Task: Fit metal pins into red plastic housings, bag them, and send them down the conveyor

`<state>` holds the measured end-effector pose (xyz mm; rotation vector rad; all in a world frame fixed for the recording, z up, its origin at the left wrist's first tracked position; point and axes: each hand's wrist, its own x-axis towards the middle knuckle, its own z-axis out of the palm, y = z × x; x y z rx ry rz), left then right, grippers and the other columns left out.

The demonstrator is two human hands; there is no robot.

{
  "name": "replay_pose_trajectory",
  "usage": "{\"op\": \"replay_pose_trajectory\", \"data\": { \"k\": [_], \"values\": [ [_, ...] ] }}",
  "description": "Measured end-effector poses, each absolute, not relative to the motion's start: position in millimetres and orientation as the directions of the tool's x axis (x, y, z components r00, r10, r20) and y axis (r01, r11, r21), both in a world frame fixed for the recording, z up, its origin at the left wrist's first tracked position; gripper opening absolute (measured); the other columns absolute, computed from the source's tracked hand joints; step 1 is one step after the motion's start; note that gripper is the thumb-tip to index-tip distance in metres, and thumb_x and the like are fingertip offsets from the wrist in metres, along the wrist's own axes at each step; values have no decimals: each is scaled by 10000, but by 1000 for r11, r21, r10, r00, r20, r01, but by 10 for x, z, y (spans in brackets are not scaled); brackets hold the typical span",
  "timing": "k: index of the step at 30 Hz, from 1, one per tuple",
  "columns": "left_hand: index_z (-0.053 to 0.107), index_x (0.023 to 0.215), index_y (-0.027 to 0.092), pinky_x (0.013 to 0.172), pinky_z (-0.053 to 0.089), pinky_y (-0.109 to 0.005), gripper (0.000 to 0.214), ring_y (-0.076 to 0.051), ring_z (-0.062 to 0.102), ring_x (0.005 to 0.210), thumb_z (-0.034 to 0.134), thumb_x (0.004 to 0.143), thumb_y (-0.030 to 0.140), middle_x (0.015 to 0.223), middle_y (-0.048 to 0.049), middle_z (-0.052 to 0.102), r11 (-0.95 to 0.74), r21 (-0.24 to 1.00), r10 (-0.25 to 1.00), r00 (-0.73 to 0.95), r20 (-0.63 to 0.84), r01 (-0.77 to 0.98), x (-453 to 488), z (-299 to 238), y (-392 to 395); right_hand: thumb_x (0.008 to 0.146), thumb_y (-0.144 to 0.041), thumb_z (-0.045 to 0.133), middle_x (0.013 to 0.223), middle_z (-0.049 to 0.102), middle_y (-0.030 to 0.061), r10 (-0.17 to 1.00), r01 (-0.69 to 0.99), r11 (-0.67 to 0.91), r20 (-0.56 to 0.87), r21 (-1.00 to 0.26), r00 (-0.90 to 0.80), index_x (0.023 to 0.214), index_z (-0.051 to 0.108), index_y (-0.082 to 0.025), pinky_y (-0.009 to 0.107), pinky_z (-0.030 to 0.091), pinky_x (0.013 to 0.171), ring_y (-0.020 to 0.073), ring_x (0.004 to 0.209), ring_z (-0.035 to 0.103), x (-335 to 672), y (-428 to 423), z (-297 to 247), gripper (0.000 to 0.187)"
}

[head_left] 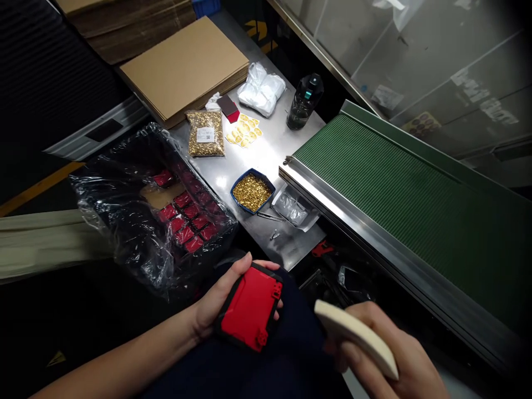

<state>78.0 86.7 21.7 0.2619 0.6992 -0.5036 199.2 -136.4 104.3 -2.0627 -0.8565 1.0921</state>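
Observation:
Across my lap, my left hand (216, 296) is closed around a red and black rectangular case (249, 307), its red face turned up with two small clasp-like parts along the right edge. Over to the right, my right hand (386, 349) grips a curved, cream-coloured flat piece (357, 335), slightly blurred; I cannot tell its kind. The piece and the case are apart. Beyond the case, a dark blue tray (233, 200) full of small gold-coloured metal parts (251, 191) stands on the metal table, with tweezers (270, 216) beside it.
A plastic-lined bin (137, 244) with several red cases (191, 211) sits left. The metal table (286, 246) bears a bag of gold parts (206, 133), round stickers (244, 131), cardboard sheets (187, 66), a white bundle (261, 91) and a bottle (305, 102). A green conveyor (399, 188) runs right.

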Motion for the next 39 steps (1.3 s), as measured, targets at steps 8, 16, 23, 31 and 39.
{"op": "replay_pose_trajectory", "data": {
  "k": [8, 16, 23, 31, 39],
  "values": [
    [479, 1436, 141, 836, 524, -370, 636, -261, 724, 898, 423, 970, 570, 1046, -209, 747, 867, -14, -385, 650, -656, 499, 747, 165, 846, 1002, -196, 456, 839, 590, -7, 852, 296, -468, -337, -833, 400, 1028, 487, -242, 213, 427, 567, 109, 616, 548, 1596, -1145, 810, 61],
    [536, 1388, 134, 843, 516, -385, 611, -265, 713, 869, 460, 953, 556, 1019, -189, 749, 850, 38, -336, 596, -729, 526, 729, 225, 820, 1021, -231, 422, 827, 575, -20, 891, 414, -442, -334, -796, 308, 983, 420, -245, 232, 381, 547, 120, 620, 530, 1587, -1117, 807, 41],
    [608, 1308, 129, 816, 517, -356, 574, -253, 710, 834, 504, 935, 552, 951, -154, 750, 850, 71, -298, 588, -752, 522, 696, 254, 791, 1042, -265, 395, 799, 576, -25, 895, 486, -436, -311, -758, 319, 936, 404, -248, 230, 366, 513, 115, 570, 514, 1527, -1079, 841, 109],
    [625, 1280, 132, 828, 525, -349, 543, -234, 709, 847, 487, 953, 543, 993, -151, 751, 853, 74, -283, 578, -765, 516, 670, 266, 760, 1049, -288, 377, 790, 599, -12, 889, 551, -457, -334, -698, 313, 894, 413, -246, 238, 354, 484, 121, 542, 533, 1512, -1019, 882, 165],
    [559, 1362, 150, 814, 537, -358, 581, -252, 727, 877, 501, 950, 556, 1055, -164, 741, 893, 92, -269, 687, -675, 440, 667, 279, 809, 984, -280, 506, 709, 625, 0, 850, 352, -421, -229, -836, 473, 961, 594, -213, 226, 415, 497, 131, 540, 566, 1755, -1088, 827, 113]
  ]
}}
